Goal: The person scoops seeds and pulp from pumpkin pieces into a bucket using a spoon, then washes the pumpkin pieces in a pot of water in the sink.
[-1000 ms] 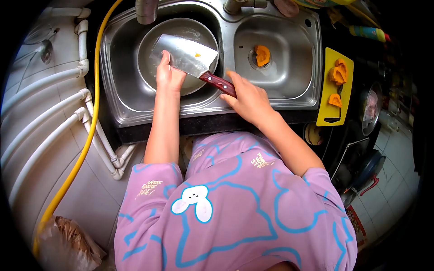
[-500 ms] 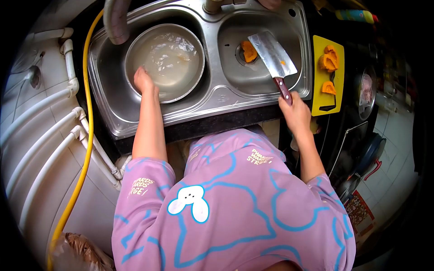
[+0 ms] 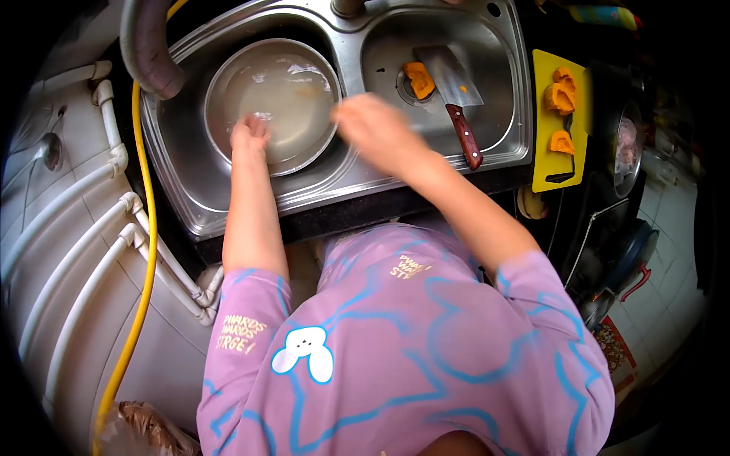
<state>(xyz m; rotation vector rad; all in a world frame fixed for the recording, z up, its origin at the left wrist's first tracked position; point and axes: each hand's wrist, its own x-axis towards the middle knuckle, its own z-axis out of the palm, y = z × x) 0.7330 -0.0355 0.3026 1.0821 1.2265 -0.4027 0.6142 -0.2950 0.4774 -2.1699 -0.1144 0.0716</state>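
A round metal basin [image 3: 328, 140] of cloudy water stands in the left sink bowl. My left hand [image 3: 249, 137] dips into the water near the basin's front left, fingers partly under the surface and loosely apart, with nothing visible in them. My right hand [image 3: 376, 129], smeared by motion, hangs over the divider beside the basin's right rim; its finger position is unclear. In the right bowl lies a cleaver [image 3: 449, 76], its dark red handle resting on the front rim. An orange pumpkin piece [image 3: 418, 80] sits at the drain, beside the blade.
A yellow cutting board [image 3: 544, 144] right of the sink carries several pumpkin pieces [image 3: 561, 97] and a dark-handled tool [image 3: 560, 178]. Further right is a bowl [image 3: 627, 156] with pale pink contents. A grey pipe [image 3: 144, 53] and a yellow hose [image 3: 149, 228] run along the left.
My right hand has let go of the cleaver, which now lies in the right bowl, and has swung left toward the basin. My left hand has shifted slightly in the water.
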